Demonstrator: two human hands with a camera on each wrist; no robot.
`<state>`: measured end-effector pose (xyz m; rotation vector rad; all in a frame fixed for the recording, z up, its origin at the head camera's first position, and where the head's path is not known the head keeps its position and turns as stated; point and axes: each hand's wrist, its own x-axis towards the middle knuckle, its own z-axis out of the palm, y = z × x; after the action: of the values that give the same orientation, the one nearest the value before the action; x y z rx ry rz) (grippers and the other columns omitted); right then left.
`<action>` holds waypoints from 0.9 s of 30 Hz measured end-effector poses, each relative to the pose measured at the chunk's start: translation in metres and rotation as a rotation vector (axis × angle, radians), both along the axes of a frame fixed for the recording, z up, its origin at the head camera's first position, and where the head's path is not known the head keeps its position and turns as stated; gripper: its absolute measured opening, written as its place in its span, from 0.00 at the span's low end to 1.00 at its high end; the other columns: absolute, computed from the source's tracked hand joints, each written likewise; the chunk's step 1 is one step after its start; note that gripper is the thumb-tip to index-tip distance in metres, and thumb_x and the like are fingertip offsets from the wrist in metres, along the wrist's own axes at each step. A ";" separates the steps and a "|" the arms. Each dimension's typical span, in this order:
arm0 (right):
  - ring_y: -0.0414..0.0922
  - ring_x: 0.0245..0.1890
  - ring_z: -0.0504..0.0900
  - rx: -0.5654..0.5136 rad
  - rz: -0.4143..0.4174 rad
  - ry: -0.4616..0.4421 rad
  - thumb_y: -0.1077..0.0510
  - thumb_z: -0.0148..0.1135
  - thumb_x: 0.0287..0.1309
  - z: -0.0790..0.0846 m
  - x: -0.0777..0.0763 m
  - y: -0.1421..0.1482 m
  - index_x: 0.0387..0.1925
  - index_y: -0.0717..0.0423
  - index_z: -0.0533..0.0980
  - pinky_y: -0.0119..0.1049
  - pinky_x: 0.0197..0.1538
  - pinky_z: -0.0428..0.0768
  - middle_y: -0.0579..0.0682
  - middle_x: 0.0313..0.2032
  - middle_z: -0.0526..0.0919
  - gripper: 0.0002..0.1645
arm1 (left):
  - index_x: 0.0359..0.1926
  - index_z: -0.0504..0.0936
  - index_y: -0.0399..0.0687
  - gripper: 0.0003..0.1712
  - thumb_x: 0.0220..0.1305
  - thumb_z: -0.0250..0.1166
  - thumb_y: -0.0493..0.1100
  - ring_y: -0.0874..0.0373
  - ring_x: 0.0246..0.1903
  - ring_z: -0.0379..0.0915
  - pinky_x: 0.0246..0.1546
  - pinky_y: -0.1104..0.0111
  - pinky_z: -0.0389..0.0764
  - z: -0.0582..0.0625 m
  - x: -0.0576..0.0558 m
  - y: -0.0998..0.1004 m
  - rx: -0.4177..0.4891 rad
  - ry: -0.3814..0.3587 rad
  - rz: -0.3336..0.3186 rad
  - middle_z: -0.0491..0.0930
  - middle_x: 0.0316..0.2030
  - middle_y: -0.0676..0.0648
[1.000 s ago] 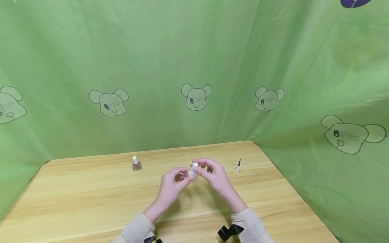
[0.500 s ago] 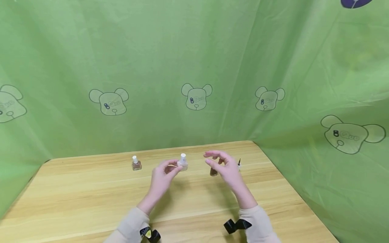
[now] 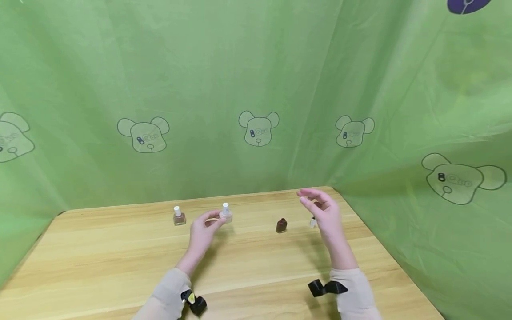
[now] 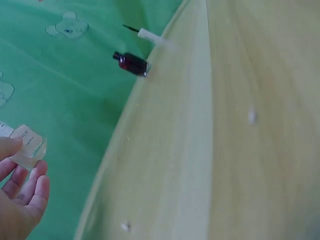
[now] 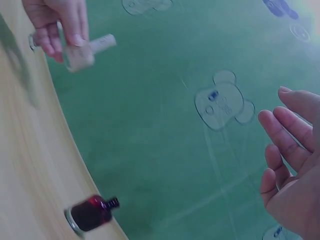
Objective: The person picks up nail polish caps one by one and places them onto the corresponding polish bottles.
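In the head view my left hand (image 3: pixel 201 232) pinches a clear nail polish bottle (image 3: pixel 227 217) with a white cap, held upright above the table. The left wrist view shows its label (image 4: pixel 29 140) under the thumb. My right hand (image 3: pixel 326 218) is raised at the right, fingers loosely bent and holding nothing. Below and left of it stands an uncapped dark red nail polish bottle (image 3: pixel 282 226), its neck bare. Close beside the right hand, partly covered by it, is a white brush cap (image 3: pixel 313 223); in the left wrist view its dark brush (image 4: pixel 131 28) sticks out.
Another capped nail polish bottle (image 3: pixel 179 218), brownish pink, stands at the table's back left. The wooden table (image 3: pixel 248 266) ends at a green curtain (image 3: pixel 208 89) behind and on both sides. A black wrist camera (image 3: pixel 326 288) is strapped over the right sleeve.
Both hands have parted: the right let go of the white-capped bottle and moved right, while the left carried that bottle left. The dark red bottle, previously hidden behind the right hand, is uncovered.
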<state>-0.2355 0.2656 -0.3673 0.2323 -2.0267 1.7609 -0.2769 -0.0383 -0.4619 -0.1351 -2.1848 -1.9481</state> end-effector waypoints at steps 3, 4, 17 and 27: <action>0.35 0.40 0.80 -0.041 -0.032 0.013 0.64 0.64 0.60 -0.001 -0.003 0.009 0.50 0.68 0.76 0.24 0.45 0.76 0.32 0.38 0.86 0.17 | 0.51 0.82 0.38 0.20 0.58 0.70 0.40 0.48 0.42 0.83 0.43 0.67 0.85 -0.004 -0.005 -0.002 -0.001 -0.010 0.006 0.82 0.51 0.37; 0.34 0.40 0.80 -0.053 -0.044 0.016 0.64 0.64 0.60 -0.001 -0.005 0.012 0.50 0.68 0.76 0.24 0.45 0.76 0.32 0.38 0.86 0.17 | 0.51 0.82 0.39 0.20 0.58 0.71 0.40 0.49 0.42 0.83 0.43 0.67 0.85 -0.005 -0.006 -0.003 -0.002 -0.016 0.006 0.83 0.50 0.37; 0.35 0.45 0.80 -0.248 -0.121 -0.014 0.65 0.65 0.59 -0.018 -0.017 0.048 0.54 0.68 0.75 0.23 0.55 0.75 0.35 0.37 0.87 0.22 | 0.49 0.84 0.41 0.19 0.56 0.71 0.41 0.54 0.43 0.81 0.45 0.64 0.84 -0.016 -0.022 -0.010 -0.010 -0.125 0.007 0.84 0.46 0.39; 0.34 0.45 0.76 -0.215 -0.116 -0.109 0.63 0.65 0.59 -0.045 -0.026 0.073 0.61 0.65 0.69 0.21 0.54 0.73 0.32 0.41 0.84 0.29 | 0.50 0.82 0.35 0.20 0.57 0.70 0.38 0.58 0.38 0.81 0.44 0.62 0.86 -0.026 -0.037 -0.009 0.060 -0.176 -0.030 0.83 0.47 0.36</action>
<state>-0.2618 0.3383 -0.4128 -0.0483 -1.8622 1.9354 -0.3137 -0.0468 -0.4875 0.0141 -2.2394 -2.1127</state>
